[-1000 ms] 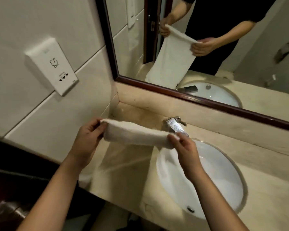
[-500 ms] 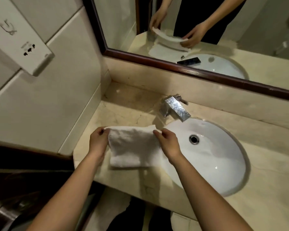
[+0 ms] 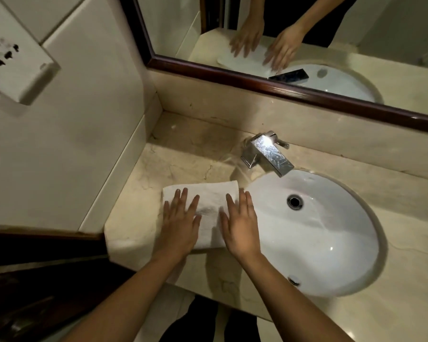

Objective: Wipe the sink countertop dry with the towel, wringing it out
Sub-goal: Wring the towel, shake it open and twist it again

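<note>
— What are the hands doing?

— Both lie flat, palms down, on the towel point(image 3: 209, 201). The left hand point(image 3: 181, 222) has its fingers straight and slightly spread, pressing on the towel's left half. The right hand point(image 3: 241, 224) is just as flat, fingers straight and a little apart, pressing on the towel's right edge, with its outer side hanging over the rim of the sink basin point(image 3: 314, 233). Neither hand curls around or pinches the cloth.

— And the towel itself?

— White, folded into a rough rectangle, lying flat on the beige marble countertop point(image 3: 139, 218), left of the basin and in front of the chrome faucet point(image 3: 268, 154). Its near edge reaches almost to the counter's front edge. The pile looks nubbly, with a faint crease between the two hands.

— Anything else around?

— A mirror point(image 3: 294, 38) in a dark wooden frame behind the counter reflects both flat hands on the cloth, and a white wall socket point(image 3: 13, 62) sits on the tiles at upper left
</note>
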`<state>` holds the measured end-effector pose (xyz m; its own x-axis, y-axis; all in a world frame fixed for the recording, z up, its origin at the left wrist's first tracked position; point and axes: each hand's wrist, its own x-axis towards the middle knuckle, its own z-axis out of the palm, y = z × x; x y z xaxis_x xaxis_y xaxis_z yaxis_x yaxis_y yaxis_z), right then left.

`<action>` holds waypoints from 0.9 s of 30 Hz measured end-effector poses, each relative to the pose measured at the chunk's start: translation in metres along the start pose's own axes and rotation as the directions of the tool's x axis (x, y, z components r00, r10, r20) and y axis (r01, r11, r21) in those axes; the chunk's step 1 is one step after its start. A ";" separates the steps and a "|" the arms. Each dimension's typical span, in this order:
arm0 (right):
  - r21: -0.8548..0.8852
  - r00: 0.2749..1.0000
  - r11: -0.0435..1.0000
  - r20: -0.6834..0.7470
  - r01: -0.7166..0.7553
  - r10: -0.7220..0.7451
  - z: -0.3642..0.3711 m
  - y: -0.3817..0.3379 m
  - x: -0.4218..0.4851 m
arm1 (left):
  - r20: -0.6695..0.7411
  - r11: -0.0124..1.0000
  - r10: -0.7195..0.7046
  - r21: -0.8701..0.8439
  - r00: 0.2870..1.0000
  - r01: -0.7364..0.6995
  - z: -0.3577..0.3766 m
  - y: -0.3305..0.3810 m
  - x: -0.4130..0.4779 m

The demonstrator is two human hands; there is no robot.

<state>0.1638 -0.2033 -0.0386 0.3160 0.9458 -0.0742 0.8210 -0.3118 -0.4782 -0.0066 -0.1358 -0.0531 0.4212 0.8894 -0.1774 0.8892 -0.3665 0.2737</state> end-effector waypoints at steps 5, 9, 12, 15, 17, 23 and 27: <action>-0.105 0.974 0.993 0.227 0.051 -0.026 0.026 0.017 0.026 | 0.031 0.996 -0.008 0.092 0.999 0.006 0.031 -0.003 0.025; -0.167 0.973 0.984 0.228 0.055 -0.016 0.042 0.031 0.029 | 0.017 0.984 0.058 0.169 0.998 -0.060 0.041 -0.013 0.032; -0.197 0.989 0.980 0.149 0.025 0.005 0.050 0.028 0.031 | 0.025 0.973 0.105 0.202 0.994 -0.108 0.037 -0.017 0.043; -0.213 0.997 0.977 0.076 0.026 -0.010 0.055 0.023 0.023 | 0.017 0.973 0.053 0.223 0.998 -0.055 0.037 -0.014 0.034; -0.161 0.994 0.982 0.061 0.096 -0.087 0.059 0.024 0.015 | -0.036 0.977 -0.038 0.210 0.999 0.044 0.044 -0.008 0.023; -0.112 0.993 0.987 0.044 0.113 -0.109 0.064 0.022 0.035 | -0.012 0.981 -0.038 0.192 0.999 0.039 0.038 -0.014 0.036; -0.149 0.993 0.982 0.016 0.114 -0.113 0.072 0.001 0.088 | -0.054 0.988 0.011 0.152 0.998 -0.002 0.024 -0.040 0.093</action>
<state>0.1583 -0.1138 -0.1091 0.2132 0.9764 -0.0339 0.9135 -0.2116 -0.3476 0.0016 -0.0447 -0.1030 0.4202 0.8991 -0.1227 0.9052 -0.4057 0.1269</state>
